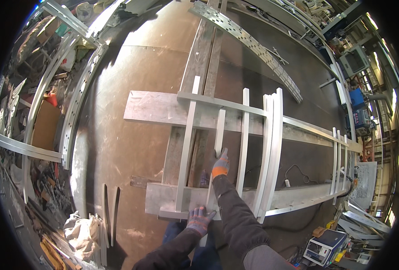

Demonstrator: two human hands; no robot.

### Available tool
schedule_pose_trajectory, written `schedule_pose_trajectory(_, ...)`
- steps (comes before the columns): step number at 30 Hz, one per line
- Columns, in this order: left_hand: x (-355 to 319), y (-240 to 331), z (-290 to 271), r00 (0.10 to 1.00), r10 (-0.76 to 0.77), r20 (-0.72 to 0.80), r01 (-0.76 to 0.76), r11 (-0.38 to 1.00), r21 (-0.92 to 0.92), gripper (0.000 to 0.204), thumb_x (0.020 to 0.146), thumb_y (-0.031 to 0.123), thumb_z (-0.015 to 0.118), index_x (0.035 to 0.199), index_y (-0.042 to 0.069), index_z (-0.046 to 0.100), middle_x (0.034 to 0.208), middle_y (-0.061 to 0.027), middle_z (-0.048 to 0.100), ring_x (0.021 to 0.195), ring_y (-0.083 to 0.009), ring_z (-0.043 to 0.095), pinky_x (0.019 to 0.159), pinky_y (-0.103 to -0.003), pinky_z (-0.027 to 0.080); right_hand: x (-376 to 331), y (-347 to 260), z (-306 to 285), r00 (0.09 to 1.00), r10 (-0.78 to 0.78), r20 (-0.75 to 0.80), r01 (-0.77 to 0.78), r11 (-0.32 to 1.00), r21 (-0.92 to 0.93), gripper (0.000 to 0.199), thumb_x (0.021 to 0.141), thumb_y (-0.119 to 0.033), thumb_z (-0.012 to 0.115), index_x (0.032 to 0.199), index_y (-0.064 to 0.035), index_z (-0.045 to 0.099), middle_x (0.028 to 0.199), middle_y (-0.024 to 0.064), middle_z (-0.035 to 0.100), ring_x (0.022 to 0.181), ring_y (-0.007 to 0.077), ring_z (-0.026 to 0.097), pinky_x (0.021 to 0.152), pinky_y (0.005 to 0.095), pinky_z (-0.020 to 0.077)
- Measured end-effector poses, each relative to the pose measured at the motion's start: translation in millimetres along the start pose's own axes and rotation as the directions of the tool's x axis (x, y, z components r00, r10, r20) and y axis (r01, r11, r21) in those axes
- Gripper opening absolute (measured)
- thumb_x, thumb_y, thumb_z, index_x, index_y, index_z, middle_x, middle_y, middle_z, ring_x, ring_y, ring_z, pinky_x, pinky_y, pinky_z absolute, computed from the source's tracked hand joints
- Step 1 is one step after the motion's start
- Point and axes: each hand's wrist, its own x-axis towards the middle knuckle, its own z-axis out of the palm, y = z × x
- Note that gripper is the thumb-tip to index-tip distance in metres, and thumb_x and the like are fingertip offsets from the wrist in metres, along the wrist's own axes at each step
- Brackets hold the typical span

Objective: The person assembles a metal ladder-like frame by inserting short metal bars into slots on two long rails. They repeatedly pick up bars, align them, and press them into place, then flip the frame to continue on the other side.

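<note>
A frame of pale square metal tubes lies before me, with a far rail (228,104) and a near rail (171,215) joined by crossing bars. My right hand (220,164), in a grey and orange glove, is closed around a short metal bar (219,130) in the middle of the frame. The far end of that bar stops just short of the far rail. My left hand (200,220), gloved alike, curls its fingers over the near rail where the same bar crosses it. The bar's near end sticks out below this hand.
Wide flat beams (152,105) support the frame. Two loose tubes (271,153) lie across its right part. A perforated metal strip (249,42) rests farther off. Scrap and racks (46,117) crowd the left, and a blue and white machine (325,246) stands at lower right.
</note>
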Motion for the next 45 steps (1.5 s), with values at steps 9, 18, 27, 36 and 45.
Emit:
schedule_pose_trajectory(9,1,1,4,1.000,0.021,-0.018,-0.020,0.997,0.069,0.064,0.086,0.027,0.062,0.148,0.033,0.048,0.140,-0.0222,0.045,0.127,-0.0402,0.042,0.108,-0.053,0.031,34,-15,0,0.990,0.043,0.131,-0.049,0.998,0.043,0.049,0.097,-0.002,0.045,0.146,-0.0042,0.041,0.128,0.0220,0.065,0.117,0.0392,0.063,0.097,0.0456,0.0507)
schedule_pose_trajectory(18,2,-1,12,0.997,0.037,-0.075,-0.033,0.998,0.054,0.061,0.085,0.028,0.063,0.145,0.030,0.051,0.137,-0.0214,0.048,0.127,-0.0404,0.043,0.107,-0.054,0.031,32,-20,-4,0.994,-0.020,0.109,0.028,0.997,-0.070,0.046,0.098,-0.004,0.044,0.144,-0.0038,0.044,0.122,0.0252,0.067,0.114,0.0398,0.065,0.097,0.0459,0.0512)
schedule_pose_trajectory(27,3,-4,20,0.994,0.051,-0.094,-0.046,0.998,0.051,0.058,0.087,0.039,0.064,0.144,0.031,0.052,0.134,-0.0223,0.048,0.124,-0.0400,0.043,0.105,-0.054,0.033,47,-19,4,0.986,-0.122,0.114,0.142,0.974,-0.179,0.043,0.099,-0.007,0.043,0.142,-0.0012,0.043,0.122,0.0234,0.067,0.111,0.0414,0.066,0.092,0.0486,0.0540)
schedule_pose_trajectory(36,-12,-16,12,0.958,0.193,-0.213,-0.150,0.968,0.202,0.084,0.081,0.045,0.072,0.154,0.022,0.038,0.146,-0.0213,0.041,0.139,-0.0409,0.035,0.118,-0.053,0.026,113,-44,-1,0.964,-0.189,0.189,0.221,0.961,-0.168,0.049,0.096,-0.049,0.056,0.115,-0.0049,0.066,0.113,0.0257,0.069,0.108,0.0445,0.065,0.088,0.0519,0.0543)
schedule_pose_trajectory(45,-11,-27,3,0.963,0.230,-0.140,-0.227,0.973,0.038,0.081,0.075,0.026,0.077,0.150,0.022,0.045,0.136,-0.0137,0.047,0.129,-0.0354,0.044,0.116,-0.053,0.029,-57,82,-147,0.988,-0.155,-0.017,0.150,0.910,0.386,0.018,0.098,-0.005,0.059,0.116,-0.0036,0.064,0.094,0.0108,0.071,0.088,0.0172,0.069,0.078,0.0300,0.0546)
